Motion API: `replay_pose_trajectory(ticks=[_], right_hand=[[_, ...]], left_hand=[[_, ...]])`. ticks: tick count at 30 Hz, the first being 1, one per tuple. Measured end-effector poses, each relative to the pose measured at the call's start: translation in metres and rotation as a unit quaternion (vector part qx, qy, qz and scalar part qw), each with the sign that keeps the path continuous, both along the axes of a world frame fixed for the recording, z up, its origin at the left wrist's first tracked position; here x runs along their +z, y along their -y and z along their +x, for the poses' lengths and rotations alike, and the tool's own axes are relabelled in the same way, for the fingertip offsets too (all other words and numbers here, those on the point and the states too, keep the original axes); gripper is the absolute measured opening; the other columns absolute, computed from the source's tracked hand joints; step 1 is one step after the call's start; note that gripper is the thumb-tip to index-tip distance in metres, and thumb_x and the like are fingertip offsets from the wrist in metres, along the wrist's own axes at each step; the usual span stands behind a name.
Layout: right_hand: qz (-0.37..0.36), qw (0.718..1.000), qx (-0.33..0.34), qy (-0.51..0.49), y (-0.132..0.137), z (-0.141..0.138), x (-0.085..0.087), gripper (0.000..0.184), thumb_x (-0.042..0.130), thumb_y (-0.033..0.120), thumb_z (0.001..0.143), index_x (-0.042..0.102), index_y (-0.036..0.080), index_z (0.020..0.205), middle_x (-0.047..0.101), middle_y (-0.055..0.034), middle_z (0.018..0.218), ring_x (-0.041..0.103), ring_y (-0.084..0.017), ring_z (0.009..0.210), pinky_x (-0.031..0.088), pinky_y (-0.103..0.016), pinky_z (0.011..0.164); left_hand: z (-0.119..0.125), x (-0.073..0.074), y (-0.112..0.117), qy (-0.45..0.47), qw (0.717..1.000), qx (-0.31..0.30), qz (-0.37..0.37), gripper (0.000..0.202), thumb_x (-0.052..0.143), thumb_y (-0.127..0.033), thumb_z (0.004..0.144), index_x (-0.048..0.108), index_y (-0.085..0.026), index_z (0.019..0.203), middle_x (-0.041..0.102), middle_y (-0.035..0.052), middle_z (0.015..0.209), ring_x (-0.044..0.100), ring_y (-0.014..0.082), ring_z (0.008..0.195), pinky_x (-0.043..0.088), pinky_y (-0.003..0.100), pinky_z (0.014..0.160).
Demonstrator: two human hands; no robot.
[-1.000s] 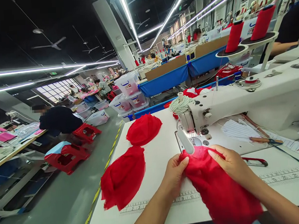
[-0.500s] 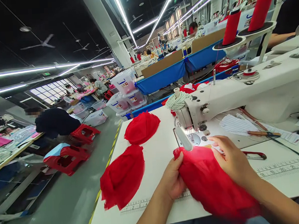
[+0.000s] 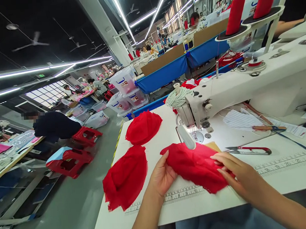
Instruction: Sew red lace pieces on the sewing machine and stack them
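Note:
A piece of sheer red fabric (image 3: 194,168) lies partly gathered on the table, just in front of the sewing machine's needle area. My left hand (image 3: 162,177) pinches its left corner between thumb and fingers. At the opposite edge, my right hand (image 3: 236,173) has its fingers closed over the cloth. The white sewing machine (image 3: 226,90) stands behind, its light shining on the fabric. To the right of the cloth lie red-handled thread snips (image 3: 257,150). Two more red fabric pieces, one farther back (image 3: 143,128) and one nearer (image 3: 126,177), rest to the left.
A printed ruler (image 3: 184,195) runs along the table's front. Papers (image 3: 239,120) and a wooden-handled tool (image 3: 269,128) sit under the machine arm. Red thread cones (image 3: 236,14) stand above. Beyond the left edge are red stools (image 3: 68,161), clear bins (image 3: 122,80) and a seated person (image 3: 54,124).
The fabric's trailing end has come up from the front edge onto the table. My left hand has shifted left; my right hand has moved back from the needle area, uncovering the snips.

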State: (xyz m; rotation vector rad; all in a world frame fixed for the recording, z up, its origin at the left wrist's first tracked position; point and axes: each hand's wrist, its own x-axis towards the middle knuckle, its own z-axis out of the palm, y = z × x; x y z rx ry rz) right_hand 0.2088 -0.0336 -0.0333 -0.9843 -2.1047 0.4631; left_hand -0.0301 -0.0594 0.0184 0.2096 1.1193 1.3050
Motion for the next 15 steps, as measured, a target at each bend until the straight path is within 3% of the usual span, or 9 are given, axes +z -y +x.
replay_pose_trajectory(ticks=[2, 4, 6, 7, 9, 11, 13, 15], right_hand=[[0.019, 0.999, -0.025, -0.021, 0.001, 0.006, 0.007, 0.024, 0.041, 0.023, 0.09, 0.059, 0.025, 0.106, 0.07, -0.0057, 0.103, 0.067, -0.02, 0.098, 0.056, -0.032, 0.08], [0.023, 0.999, -0.029, -0.033, 0.004, 0.015, 0.012, 0.023, 0.043, 0.024, 0.09, 0.059, 0.027, 0.105, 0.071, -0.0038, 0.102, 0.067, -0.02, 0.098, 0.055, -0.032, 0.082], [0.005, 1.0, -0.002, -0.031, 0.005, 0.023, 0.012, 0.022, 0.044, 0.024, 0.09, 0.061, 0.029, 0.102, 0.071, -0.0022, 0.099, 0.067, -0.019, 0.094, 0.055, -0.031, 0.081], [-0.012, 0.999, 0.021, -0.021, 0.006, 0.026, 0.011, 0.021, 0.044, 0.024, 0.09, 0.061, 0.03, 0.101, 0.071, -0.0021, 0.099, 0.067, -0.019, 0.093, 0.054, -0.031, 0.08], [-0.044, 0.996, 0.072, 0.016, 0.006, 0.03, 0.008, 0.019, 0.047, 0.027, 0.091, 0.062, 0.03, 0.103, 0.07, -0.0028, 0.104, 0.065, -0.019, 0.096, 0.053, -0.031, 0.081], [-0.051, 0.99, 0.111, 0.067, 0.006, 0.031, 0.005, 0.026, 0.057, 0.035, 0.088, 0.06, 0.029, 0.113, 0.067, -0.0041, 0.113, 0.062, -0.022, 0.103, 0.052, -0.034, 0.085], [-0.032, 0.986, 0.124, 0.11, 0.006, 0.03, 0.002, 0.045, 0.067, 0.039, 0.08, 0.055, 0.029, 0.122, 0.063, -0.0057, 0.122, 0.059, -0.026, 0.11, 0.051, -0.038, 0.087], [-0.017, 0.985, 0.117, 0.126, 0.007, 0.026, 0.003, 0.049, 0.068, 0.036, 0.078, 0.054, 0.027, 0.125, 0.062, -0.0076, 0.124, 0.058, -0.029, 0.11, 0.05, -0.041, 0.085]], left_hand=[[-0.003, -0.002, 0.008, -0.075, 0.997, 0.017, 0.016, 0.026, 0.064, -0.022, 0.082, 0.061, -0.015, 0.107, 0.064, 0.0108, 0.114, 0.06, 0.0233, 0.109, 0.046, 0.036, 0.096], [-0.003, -0.005, 0.021, -0.273, 0.959, 0.056, 0.052, 0.037, 0.069, -0.021, 0.077, 0.06, -0.02, 0.113, 0.057, 0.0102, 0.124, 0.052, 0.0255, 0.118, 0.04, 0.04, 0.102], [0.002, -0.008, 0.036, -0.507, 0.852, 0.022, 0.13, 0.037, 0.07, -0.021, 0.075, 0.063, -0.024, 0.111, 0.055, 0.0102, 0.123, 0.05, 0.0274, 0.119, 0.036, 0.044, 0.105], [0.006, -0.009, 0.043, -0.58, 0.793, -0.046, 0.181, 0.03, 0.068, -0.022, 0.076, 0.066, -0.025, 0.106, 0.058, 0.0112, 0.119, 0.052, 0.0287, 0.116, 0.037, 0.046, 0.104], [0.016, -0.012, 0.051, -0.626, 0.701, -0.214, 0.265, 0.022, 0.063, -0.021, 0.081, 0.07, -0.025, 0.101, 0.063, 0.0134, 0.111, 0.056, 0.0295, 0.11, 0.041, 0.044, 0.099], [0.025, -0.015, 0.053, -0.661, 0.64, -0.264, 0.289, 0.021, 0.055, -0.019, 0.086, 0.071, -0.024, 0.098, 0.067, 0.0151, 0.101, 0.061, 0.0277, 0.096, 0.048, 0.04, 0.086], [0.03, -0.019, 0.05, -0.703, 0.6, -0.24, 0.299, 0.024, 0.047, -0.016, 0.089, 0.07, -0.022, 0.091, 0.067, 0.014, 0.089, 0.061, 0.0245, 0.081, 0.049, 0.037, 0.073], [0.031, -0.02, 0.047, -0.726, 0.567, -0.22, 0.32, 0.027, 0.041, -0.014, 0.089, 0.066, -0.02, 0.08, 0.064, 0.0114, 0.08, 0.058, 0.0223, 0.073, 0.046, 0.035, 0.067]])
